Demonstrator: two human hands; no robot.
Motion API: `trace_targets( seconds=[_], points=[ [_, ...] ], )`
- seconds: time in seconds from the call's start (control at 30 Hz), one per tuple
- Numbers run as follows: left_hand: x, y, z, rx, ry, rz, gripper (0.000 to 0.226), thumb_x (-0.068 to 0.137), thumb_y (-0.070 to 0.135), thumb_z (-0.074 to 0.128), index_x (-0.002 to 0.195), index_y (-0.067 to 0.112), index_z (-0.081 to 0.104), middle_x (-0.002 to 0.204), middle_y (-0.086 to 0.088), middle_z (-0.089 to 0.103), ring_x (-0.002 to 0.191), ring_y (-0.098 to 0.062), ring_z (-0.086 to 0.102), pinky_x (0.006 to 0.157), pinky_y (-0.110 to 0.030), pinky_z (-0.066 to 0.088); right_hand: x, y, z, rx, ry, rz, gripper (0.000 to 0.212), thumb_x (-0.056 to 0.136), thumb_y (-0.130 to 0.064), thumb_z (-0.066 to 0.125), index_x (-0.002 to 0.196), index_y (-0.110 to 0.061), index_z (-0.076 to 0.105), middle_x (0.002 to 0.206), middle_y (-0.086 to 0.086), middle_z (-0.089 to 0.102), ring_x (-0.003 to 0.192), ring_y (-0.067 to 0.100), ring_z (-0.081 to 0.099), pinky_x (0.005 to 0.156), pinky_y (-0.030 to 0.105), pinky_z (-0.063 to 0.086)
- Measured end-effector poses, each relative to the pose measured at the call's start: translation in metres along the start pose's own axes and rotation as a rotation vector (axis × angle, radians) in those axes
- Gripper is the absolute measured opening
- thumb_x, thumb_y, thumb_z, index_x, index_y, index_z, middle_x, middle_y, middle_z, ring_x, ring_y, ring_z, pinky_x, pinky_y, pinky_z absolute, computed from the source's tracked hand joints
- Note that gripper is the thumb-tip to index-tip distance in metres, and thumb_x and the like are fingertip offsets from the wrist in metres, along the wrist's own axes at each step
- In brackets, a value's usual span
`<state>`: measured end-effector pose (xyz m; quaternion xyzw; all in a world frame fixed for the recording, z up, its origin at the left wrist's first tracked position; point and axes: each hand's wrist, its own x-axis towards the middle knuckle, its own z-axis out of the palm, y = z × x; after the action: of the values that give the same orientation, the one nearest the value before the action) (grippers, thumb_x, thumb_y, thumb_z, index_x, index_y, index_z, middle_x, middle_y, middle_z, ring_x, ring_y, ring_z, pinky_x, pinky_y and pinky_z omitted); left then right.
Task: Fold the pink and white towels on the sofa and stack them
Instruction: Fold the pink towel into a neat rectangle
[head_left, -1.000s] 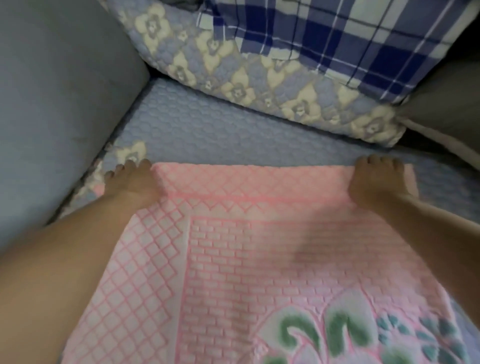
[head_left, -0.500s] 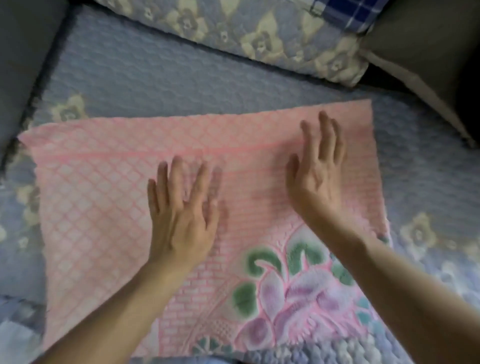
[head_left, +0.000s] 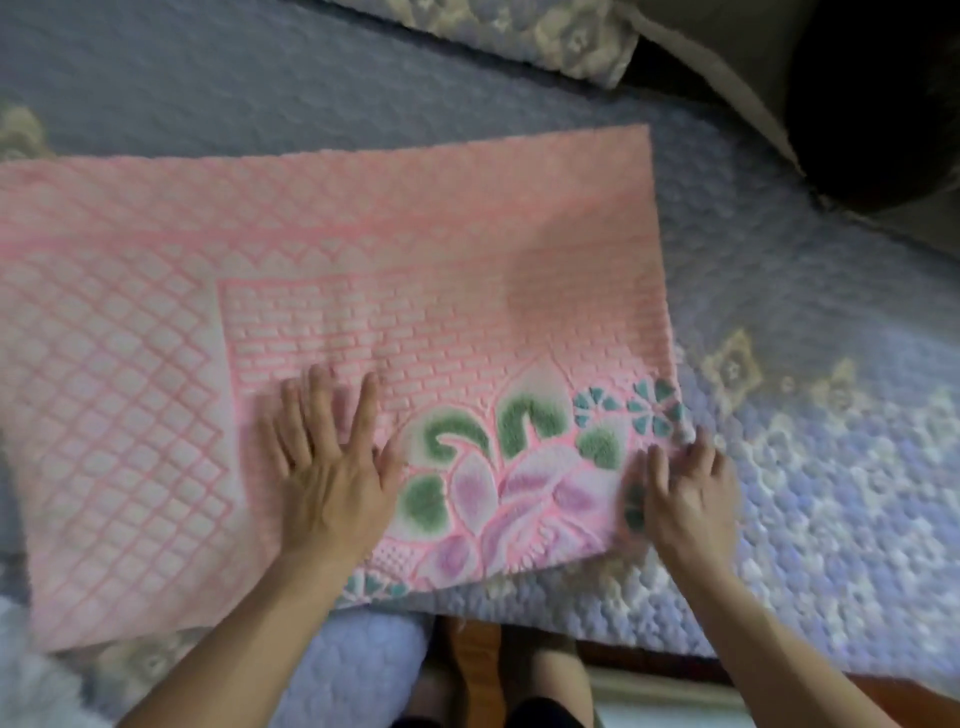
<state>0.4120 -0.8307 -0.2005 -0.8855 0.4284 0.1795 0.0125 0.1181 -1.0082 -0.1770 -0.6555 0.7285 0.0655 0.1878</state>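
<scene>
a sofa seat under a quilted blue cover (head_left: 779, 291) with pale flower motifs fills the view, a cushion (head_left: 519, 31) along its back. the pink towel (head_left: 363, 260) lies spread flat on it, doubled over by the look of it, its woven flower panel at the near right. the left hand (head_left: 332, 467) rests palm down on the towel with fingers straight and spread, holding nothing. the right hand (head_left: 680, 493), off to the right of it, sits at the towel's near right edge with fingers bent; blur hides whether they pinch the edge. the cloth looks soft, light and limp, likely to sag and crease, so it is best taken at the corners or along an edge. no white towel is in view.
</scene>
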Motion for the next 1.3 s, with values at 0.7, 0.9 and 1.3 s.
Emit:
trace_targets(
  seconds=[0.7, 0.9, 1.3],
  points=[
    [-0.060, -0.174, -0.002, -0.474, -0.087, -1.080, 0.077, 0.094, 0.067, 0.031, 0.154, 0.019, 0.027, 0.149, -0.026, 0.039, 0.133, -0.047, 0.040, 0.109, -0.056, 0.032, -0.060, -0.204, 0.042, -0.011, -0.087, -0.857, 0.064, 0.098, -0.024, 0.051, 0.156, -0.010, 0.025, 0.159, 0.022, 0.027, 0.146, 0.041, 0.020, 0.121, 0.055, 0.020],
    [-0.086, -0.204, -0.007, -0.666, 0.001, -0.901, 0.072, 0.091, 0.069, 0.047, 0.120, 0.004, 0.060, 0.114, -0.027, 0.066, 0.105, -0.044, 0.062, 0.080, -0.042, 0.045, -0.053, -0.305, 0.086, -0.218, -0.097, -1.051, 0.063, 0.105, -0.048, 0.019, 0.160, -0.027, -0.006, 0.167, 0.008, -0.014, 0.152, 0.031, -0.018, 0.123, 0.049, -0.010],
    [-0.108, -0.227, 0.016, -0.792, 0.044, -0.904, 0.079, 0.082, 0.084, 0.024, 0.112, 0.023, 0.064, 0.107, -0.009, 0.070, 0.105, -0.036, 0.064, 0.087, -0.042, 0.049, -0.025, -0.373, 0.102, -0.287, 0.027, -0.964, 0.069, 0.101, -0.053, 0.023, 0.160, -0.021, 0.008, 0.167, 0.013, -0.004, 0.153, 0.036, -0.007, 0.122, 0.059, -0.003]
  ],
)
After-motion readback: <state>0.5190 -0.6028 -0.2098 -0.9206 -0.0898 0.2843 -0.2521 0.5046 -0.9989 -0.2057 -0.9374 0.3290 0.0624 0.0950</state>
